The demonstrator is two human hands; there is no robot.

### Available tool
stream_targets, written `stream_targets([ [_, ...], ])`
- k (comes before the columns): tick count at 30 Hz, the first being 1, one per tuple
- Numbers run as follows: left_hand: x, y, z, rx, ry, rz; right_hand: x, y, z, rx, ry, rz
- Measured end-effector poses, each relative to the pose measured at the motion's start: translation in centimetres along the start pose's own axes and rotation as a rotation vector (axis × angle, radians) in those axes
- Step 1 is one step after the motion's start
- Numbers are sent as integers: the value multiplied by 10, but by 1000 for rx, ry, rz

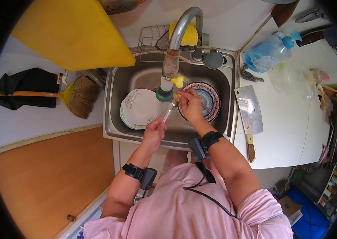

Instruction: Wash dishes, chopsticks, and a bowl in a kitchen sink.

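Note:
Over the sink [176, 142], my left hand [154, 133] is closed round the handle of a spoon [169, 113]. My right hand [191, 106] pinches a small tan scrubber [176, 98] against the spoon's head, which the scrubber and fingers partly hide. Both hands are just below the green-rimmed nozzle [163, 95] of the curved metal faucet [187, 28]. White floral plates [137, 107] are stacked to the left in the basin. Under my right hand sits a blue and orange patterned bowl [215, 95], partly covered, with what looks like a utensil handle inside.
A cleaver [250, 113] lies on the white counter [288, 131] to the right. Behind it stand a blue soap bottle [268, 53] and a dark scouring pad [251, 74]. A yellow sponge [190, 35] rests in the wire rack. A large yellow board [77, 32] juts in at upper left.

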State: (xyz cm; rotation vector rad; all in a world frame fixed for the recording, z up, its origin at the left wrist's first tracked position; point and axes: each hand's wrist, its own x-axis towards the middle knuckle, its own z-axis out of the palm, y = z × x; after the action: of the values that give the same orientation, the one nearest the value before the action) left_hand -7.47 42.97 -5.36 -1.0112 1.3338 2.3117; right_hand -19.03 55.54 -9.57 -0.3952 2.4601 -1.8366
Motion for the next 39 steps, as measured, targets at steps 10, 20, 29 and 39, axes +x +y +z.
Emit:
stream_targets([
  [10, 13, -7, -19, 653, 177, 371, 1, -13, -4, 67, -77, 20],
  [20, 13, 0, -31, 759, 125, 514, 4, -12, 6, 121, -72, -15],
  [29, -2, 1, -31, 377, 132, 231, 4, -11, 11, 758, -14, 1081],
  [39, 3, 7, -8, -40, -18, 30, -7, -7, 15, 189, -23, -42],
])
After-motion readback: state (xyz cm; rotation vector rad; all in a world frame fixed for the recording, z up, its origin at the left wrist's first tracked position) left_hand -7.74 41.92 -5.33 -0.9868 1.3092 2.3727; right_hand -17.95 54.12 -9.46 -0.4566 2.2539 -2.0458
